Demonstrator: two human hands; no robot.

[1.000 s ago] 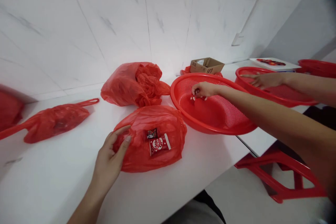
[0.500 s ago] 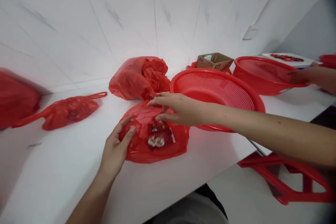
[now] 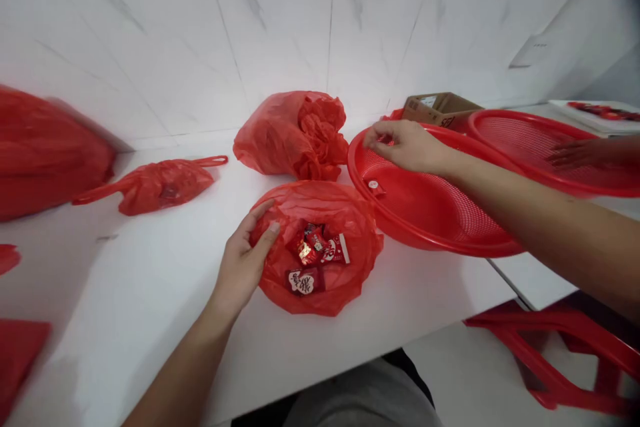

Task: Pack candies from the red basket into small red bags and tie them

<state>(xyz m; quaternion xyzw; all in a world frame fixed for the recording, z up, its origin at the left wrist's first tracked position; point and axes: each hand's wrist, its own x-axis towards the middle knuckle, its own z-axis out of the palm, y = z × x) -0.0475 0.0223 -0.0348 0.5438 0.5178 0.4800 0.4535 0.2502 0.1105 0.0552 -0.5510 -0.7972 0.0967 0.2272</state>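
Observation:
My left hand (image 3: 245, 260) grips the left rim of an opened red plastic bag (image 3: 345, 290), thumb inside and fingers around the outside. Several small wrapped candies (image 3: 306, 281) lie in the bag, in red and dark red wrappers with white print. My right hand (image 3: 407, 145) hangs over the left rim of a red plastic basket (image 3: 415, 203) with perforated sides. Its fingers are loosely bent, a gap shows beside the thumb, and I see nothing held in them. Below it, a small red-and-white candy (image 3: 376, 187) is against the basket's inner left wall.
A full red bag (image 3: 280, 137) stands by the wall; a smaller knotted bag (image 3: 167, 185) and a large red bag (image 3: 50, 153) are at left. Behind the basket sits a cardboard box (image 3: 443, 107). Another person's hand (image 3: 575, 153) is in a second basket (image 3: 505, 130). A red stool (image 3: 555, 353) stands below right.
My right hand has moved from inside the bag to above the basket. A candy now shows in the basket. My left hand still holds the bag rim; the view has shifted.

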